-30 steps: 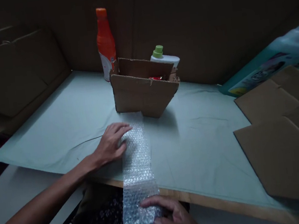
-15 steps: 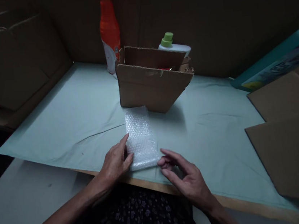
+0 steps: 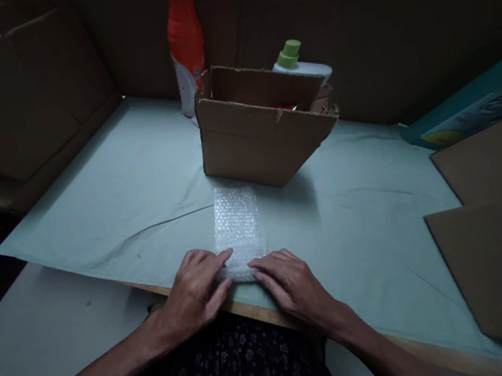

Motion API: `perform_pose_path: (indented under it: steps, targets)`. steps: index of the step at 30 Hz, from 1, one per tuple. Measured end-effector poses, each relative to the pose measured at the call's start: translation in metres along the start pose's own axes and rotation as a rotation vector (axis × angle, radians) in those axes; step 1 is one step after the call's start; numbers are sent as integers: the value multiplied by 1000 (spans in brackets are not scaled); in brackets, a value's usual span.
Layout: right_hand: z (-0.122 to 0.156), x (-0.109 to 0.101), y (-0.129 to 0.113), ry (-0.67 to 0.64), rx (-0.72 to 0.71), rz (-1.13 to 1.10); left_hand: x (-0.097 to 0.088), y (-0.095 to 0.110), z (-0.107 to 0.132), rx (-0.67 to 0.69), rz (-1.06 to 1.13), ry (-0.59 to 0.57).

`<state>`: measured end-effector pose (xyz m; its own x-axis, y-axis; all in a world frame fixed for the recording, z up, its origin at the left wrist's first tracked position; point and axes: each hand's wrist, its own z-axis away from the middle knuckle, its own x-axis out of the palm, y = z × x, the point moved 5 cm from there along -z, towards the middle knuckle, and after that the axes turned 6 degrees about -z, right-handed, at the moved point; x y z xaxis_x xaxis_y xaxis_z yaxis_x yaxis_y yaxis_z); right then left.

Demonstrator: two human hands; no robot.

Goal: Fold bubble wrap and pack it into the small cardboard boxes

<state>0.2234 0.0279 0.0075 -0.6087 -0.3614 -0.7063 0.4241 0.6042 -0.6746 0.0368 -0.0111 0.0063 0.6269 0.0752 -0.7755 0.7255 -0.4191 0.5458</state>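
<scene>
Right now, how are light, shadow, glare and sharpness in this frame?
Head view: dim, the backdrop very dark; head view: soft shadow right of the open box; head view: small glints on the bubble wrap; head view: print on the teal container too soft to read.

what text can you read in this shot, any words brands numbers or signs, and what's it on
No text is clearly readable.
Teal container, right: lettering on its label, too blurred to read.
Orange bottle: small marks on its white label, too small to read.
White bottle with green cap: no lettering visible.
Bubble wrap: no lettering visible.
</scene>
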Motion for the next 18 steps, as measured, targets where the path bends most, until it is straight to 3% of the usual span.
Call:
perform_pose_path:
  steps: [2,5,11,14,18]
  targets:
    - [-2,-6,2,80,33,7,6,-6,-2,-82,2,5]
    - [1,-14,0,231,-49,150,13,-17,-10,-132,-75,22]
    - [0,3,-1,49,-139,329,9,-15,-14,17,-153,93]
    - [-4,2,-2,44,-107,216,4,-7,-8,89,-90,43]
    - [-1,-6,1,45,-13,49,2,-8,-11,12,32,36]
